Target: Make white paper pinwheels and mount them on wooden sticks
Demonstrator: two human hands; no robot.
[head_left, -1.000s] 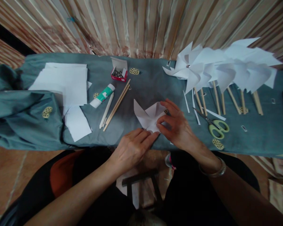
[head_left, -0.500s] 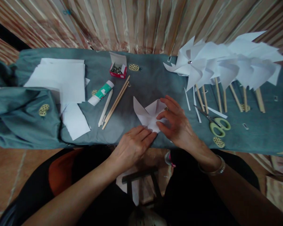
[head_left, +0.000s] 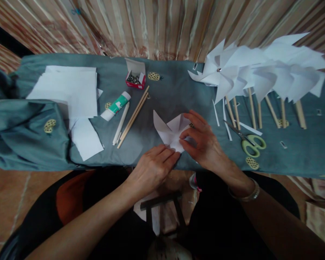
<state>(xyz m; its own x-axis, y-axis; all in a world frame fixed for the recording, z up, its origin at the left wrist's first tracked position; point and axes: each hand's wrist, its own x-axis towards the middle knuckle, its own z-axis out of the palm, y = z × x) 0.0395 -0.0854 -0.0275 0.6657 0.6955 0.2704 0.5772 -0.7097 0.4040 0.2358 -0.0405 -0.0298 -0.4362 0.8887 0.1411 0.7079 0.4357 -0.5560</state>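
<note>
A white paper pinwheel [head_left: 171, 133] without a stick lies near the front edge of the cloth-covered table, its blades partly curled up. My left hand [head_left: 155, 162] grips its near edge, the fingers pressed together on the paper. From the right, my right hand [head_left: 202, 141] pinches a folded blade between thumb and fingers; the fingers hide part of that blade. Left of the paper lie two wooden sticks [head_left: 133, 119], a white pen [head_left: 121, 124] and a green-and-white glue stick [head_left: 116, 105].
A small red box [head_left: 135, 80] of metal fasteners stands open at the back. Stacked paper sheets [head_left: 76, 86] lie left. Several finished pinwheels [head_left: 241, 72] on sticks overlap at the right, near green-handled scissors [head_left: 251, 145] and paper strips [head_left: 227, 121]. A striped curtain [head_left: 162, 29] hangs behind.
Both hands keep their hold on the paper with hardly any movement. The view has shifted very slightly; nothing was let go or picked up.
</note>
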